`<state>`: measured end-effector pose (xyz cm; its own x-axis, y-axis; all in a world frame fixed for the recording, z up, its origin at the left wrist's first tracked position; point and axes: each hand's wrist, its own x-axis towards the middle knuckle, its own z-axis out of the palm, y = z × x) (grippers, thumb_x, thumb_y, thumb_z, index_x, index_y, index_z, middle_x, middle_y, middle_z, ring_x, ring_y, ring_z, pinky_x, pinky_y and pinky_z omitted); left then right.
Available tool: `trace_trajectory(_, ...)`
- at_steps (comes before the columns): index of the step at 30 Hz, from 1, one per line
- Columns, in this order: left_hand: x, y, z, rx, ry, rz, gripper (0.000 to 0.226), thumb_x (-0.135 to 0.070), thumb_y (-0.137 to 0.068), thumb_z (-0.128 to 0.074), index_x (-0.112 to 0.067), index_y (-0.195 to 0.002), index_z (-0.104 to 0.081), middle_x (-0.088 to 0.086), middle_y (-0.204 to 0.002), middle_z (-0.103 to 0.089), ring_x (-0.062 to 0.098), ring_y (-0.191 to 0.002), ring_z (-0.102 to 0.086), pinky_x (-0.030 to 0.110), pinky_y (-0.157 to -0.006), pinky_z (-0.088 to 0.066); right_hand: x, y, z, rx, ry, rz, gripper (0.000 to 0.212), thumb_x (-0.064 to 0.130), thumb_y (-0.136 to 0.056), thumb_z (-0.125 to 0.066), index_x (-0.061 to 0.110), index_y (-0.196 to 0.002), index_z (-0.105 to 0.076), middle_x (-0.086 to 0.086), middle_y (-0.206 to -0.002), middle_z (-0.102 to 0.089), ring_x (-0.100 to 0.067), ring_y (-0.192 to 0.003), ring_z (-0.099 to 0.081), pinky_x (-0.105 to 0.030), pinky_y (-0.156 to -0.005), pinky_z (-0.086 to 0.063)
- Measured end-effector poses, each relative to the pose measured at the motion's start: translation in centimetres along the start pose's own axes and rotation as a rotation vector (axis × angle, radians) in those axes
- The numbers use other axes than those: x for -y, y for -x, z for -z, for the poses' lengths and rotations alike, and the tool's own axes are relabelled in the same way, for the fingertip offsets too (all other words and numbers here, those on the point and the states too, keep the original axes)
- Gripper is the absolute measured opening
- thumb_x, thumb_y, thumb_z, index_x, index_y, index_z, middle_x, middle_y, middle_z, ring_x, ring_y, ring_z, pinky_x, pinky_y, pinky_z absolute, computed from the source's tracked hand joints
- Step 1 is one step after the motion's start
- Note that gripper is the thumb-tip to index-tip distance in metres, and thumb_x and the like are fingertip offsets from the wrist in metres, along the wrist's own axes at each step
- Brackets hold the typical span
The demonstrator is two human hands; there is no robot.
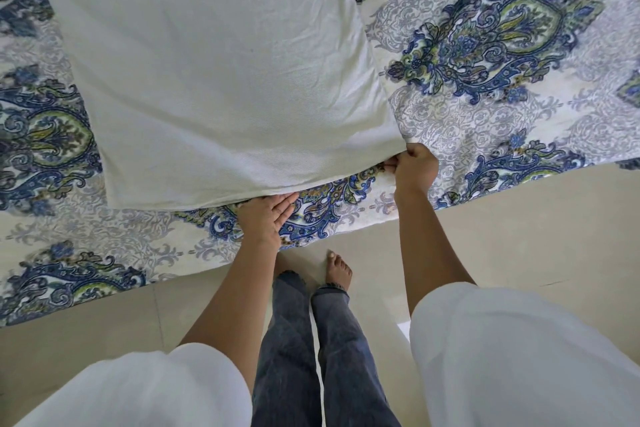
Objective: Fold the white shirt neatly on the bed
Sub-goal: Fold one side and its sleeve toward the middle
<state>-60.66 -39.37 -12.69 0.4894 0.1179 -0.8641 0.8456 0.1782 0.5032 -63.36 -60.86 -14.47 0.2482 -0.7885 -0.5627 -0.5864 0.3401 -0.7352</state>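
Plain white fabric shirt [214, 80] lies spread flat on the blue-and-green paisley bedsheet [485, 97], hem toward the sheet's near edge. Right hand [414, 168]: fingers curled, pinching the hem's right corner, raised slightly off the sheet. Left hand [265, 218]: fingers straight and together, resting on the sheet, tips touching mid-hem. Beige tiled floor [519, 236] just beyond the sheet's near edge.

Left hand [265, 220] lies flat, fingers straight; right hand [414, 168] curls, pinching.

Shirt [214, 73]: matt white knit cloth; bedsheet [485, 80]: printed cotton-like cloth.
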Motion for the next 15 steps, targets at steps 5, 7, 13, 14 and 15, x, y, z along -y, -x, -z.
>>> trace_trajectory(5, -0.8, 0.7, 0.5, 0.091, -0.07, 0.05, 0.02, -0.002, -0.096, -0.041, 0.0, -0.083, -0.056, 0.017, -0.103, -0.064, 0.028, -0.099, -0.063, 0.031, -0.08, -0.053, 0.6, 1.1, 0.2, 0.029, -0.107, -0.079, 0.025, -0.007, -0.086, -0.044, 0.01, -0.081, -0.061, -0.007, -0.064, -0.061, -0.008, -0.041, -0.057, -0.024, -0.049, -0.05)
trace_trajectory(7, -1.4, 0.9, 1.1, 0.157, -0.099, 0.085, 0.021, -0.003, -0.096, -0.04, -0.005, -0.081, -0.055, 0.016, -0.108, -0.064, 0.027, -0.098, -0.063, 0.033, -0.083, -0.051, 1.2, 1.5, 0.5, 0.062, -0.191, -0.147, 0.024, -0.007, -0.088, -0.045, 0.01, -0.092, -0.061, -0.005, -0.067, -0.063, -0.005, -0.042, -0.059, -0.021, -0.045, -0.049)
trace_trajectory(13, -3.8, 1.7, 5.1, 0.05, -0.129, 0.148, 0.019, 0.003, -0.095, -0.04, 0.001, -0.105, -0.056, 0.014, -0.094, -0.067, 0.025, -0.092, -0.066, 0.028, -0.078, -0.051, 1.7, 3.9, 1.4, 0.183, -0.106, -0.366, 0.022, 0.007, -0.094, -0.038, 0.013, -0.076, -0.048, 0.014, -0.031, -0.051, 0.002, -0.029, -0.051, -0.011, -0.031, -0.041)
trace_trajectory(14, -4.2, 1.8, 6.0, -0.011, -0.122, 0.143, 0.017, 0.002, -0.096, -0.039, 0.003, -0.102, -0.055, 0.012, -0.082, -0.068, 0.021, -0.079, -0.069, 0.025, -0.068, -0.053, 1.5, 5.1, 0.8, 0.201, -0.062, -0.376, 0.023, 0.004, -0.092, -0.04, 0.012, -0.071, -0.048, 0.011, -0.03, -0.05, 0.0, -0.027, -0.049, -0.011, -0.03, -0.039)
trace_trajectory(15, -4.7, 1.6, 7.3, -0.084, -0.092, 0.132, 0.017, 0.0, -0.097, -0.038, 0.003, -0.096, -0.055, 0.011, -0.072, -0.065, 0.018, -0.061, -0.067, 0.022, -0.054, -0.052, 1.1, 6.4, 0.0, 0.232, -0.031, -0.387, 0.024, -0.002, -0.088, -0.042, 0.01, -0.068, -0.049, 0.006, -0.029, -0.05, -0.002, -0.025, -0.047, -0.011, -0.029, -0.036)
